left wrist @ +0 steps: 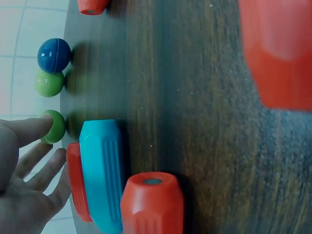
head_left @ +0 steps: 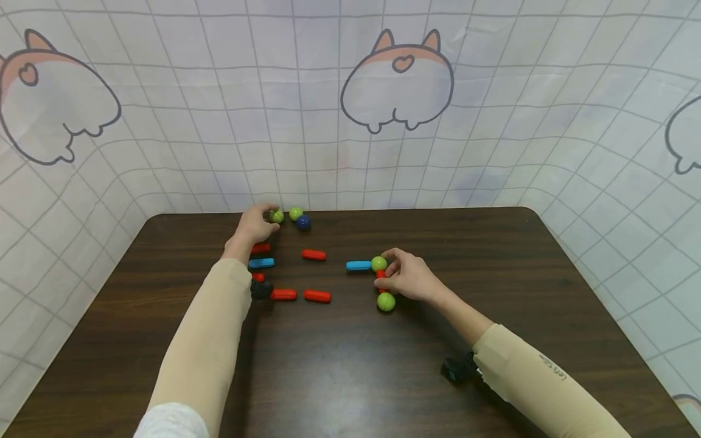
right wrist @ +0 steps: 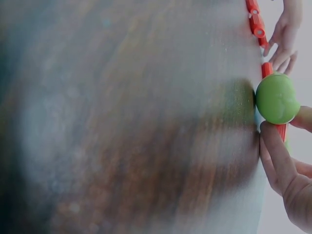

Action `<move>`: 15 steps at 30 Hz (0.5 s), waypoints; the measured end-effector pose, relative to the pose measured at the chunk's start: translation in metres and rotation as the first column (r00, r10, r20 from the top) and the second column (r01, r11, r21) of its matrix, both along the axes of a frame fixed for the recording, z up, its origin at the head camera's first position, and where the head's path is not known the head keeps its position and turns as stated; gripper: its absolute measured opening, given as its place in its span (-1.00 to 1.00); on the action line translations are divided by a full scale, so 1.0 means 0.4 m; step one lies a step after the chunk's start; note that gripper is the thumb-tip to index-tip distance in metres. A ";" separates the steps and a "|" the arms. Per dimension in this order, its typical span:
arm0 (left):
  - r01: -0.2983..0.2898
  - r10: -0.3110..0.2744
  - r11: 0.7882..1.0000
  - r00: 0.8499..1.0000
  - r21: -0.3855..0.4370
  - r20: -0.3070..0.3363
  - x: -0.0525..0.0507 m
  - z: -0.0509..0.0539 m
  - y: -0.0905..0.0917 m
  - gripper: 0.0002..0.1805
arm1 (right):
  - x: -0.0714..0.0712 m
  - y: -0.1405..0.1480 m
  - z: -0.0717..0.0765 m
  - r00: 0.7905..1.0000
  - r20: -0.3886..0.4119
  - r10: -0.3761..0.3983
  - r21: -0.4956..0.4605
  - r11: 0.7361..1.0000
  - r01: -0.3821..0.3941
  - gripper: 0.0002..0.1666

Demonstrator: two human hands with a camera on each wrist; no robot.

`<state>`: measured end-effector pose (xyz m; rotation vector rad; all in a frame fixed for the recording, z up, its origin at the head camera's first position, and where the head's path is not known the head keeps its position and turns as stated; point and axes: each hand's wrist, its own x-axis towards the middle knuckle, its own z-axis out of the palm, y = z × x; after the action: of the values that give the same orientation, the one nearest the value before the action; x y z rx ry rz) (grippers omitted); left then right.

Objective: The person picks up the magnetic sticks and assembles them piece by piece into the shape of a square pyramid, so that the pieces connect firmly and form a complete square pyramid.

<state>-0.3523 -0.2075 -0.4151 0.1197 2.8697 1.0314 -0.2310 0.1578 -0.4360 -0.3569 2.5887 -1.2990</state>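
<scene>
At the table's far edge my left hand (head_left: pixel 254 224) has its thumb and fingers around a green ball (head_left: pixel 277 216); a fingertip overlaps that ball (left wrist: pixel 54 127) in the left wrist view. Another green ball (head_left: pixel 296 213) and a dark blue ball (head_left: pixel 303 222) lie just right of it. My right hand (head_left: pixel 414 277) pinches a red rod (head_left: pixel 381 286), partly hidden by the fingers. This rod runs between a green ball (head_left: pixel 378 263) at its far end and a green ball (head_left: pixel 386 302) at its near end. A blue rod (head_left: pixel 358 266) extends left from the far ball.
Loose red rods (head_left: pixel 314 255) lie mid-table, one (head_left: pixel 317 296) nearer me. Beside the left forearm are a blue rod (head_left: pixel 261 263) and several red rods (head_left: pixel 283 294), some partly covered by the arm. A white tiled-pattern curtain (head_left: pixel 317 121) surrounds the dark wooden table (head_left: pixel 350 371).
</scene>
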 end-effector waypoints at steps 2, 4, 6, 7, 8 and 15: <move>-0.019 0.019 1.000 1.000 -0.001 -0.004 0.001 -0.003 0.000 -0.46 | 0.003 0.000 0.001 1.000 0.003 0.000 0.001 1.000 0.000 -0.22; -0.026 0.026 1.000 1.000 -0.005 -0.009 0.004 -0.004 0.001 -0.49 | 0.003 0.001 0.002 1.000 -0.001 -0.001 0.007 1.000 0.001 -0.21; -0.029 0.029 1.000 1.000 -0.007 -0.008 0.007 -0.002 0.002 -0.53 | 0.003 0.002 0.002 1.000 -0.005 -0.001 0.013 1.000 0.001 -0.21; -0.030 0.030 1.000 1.000 -0.005 -0.005 0.008 -0.002 0.003 -0.54 | 0.002 0.002 0.001 1.000 -0.006 0.000 0.014 1.000 0.000 -0.21; -0.029 0.029 1.000 1.000 -0.004 -0.003 0.011 0.000 0.004 -0.55 | 0.001 0.003 0.000 1.000 -0.009 0.001 0.017 1.000 -0.001 -0.21; -0.037 0.037 0.999 0.999 -0.001 -0.010 0.025 -0.005 0.006 -0.55 | 0.007 0.004 0.000 1.000 -0.001 0.002 0.021 1.000 -0.002 -0.20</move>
<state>-0.3423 -0.2049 -0.4173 0.0723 2.8921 1.0377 -0.2282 0.1594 -0.4360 -0.3565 2.6000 -1.2702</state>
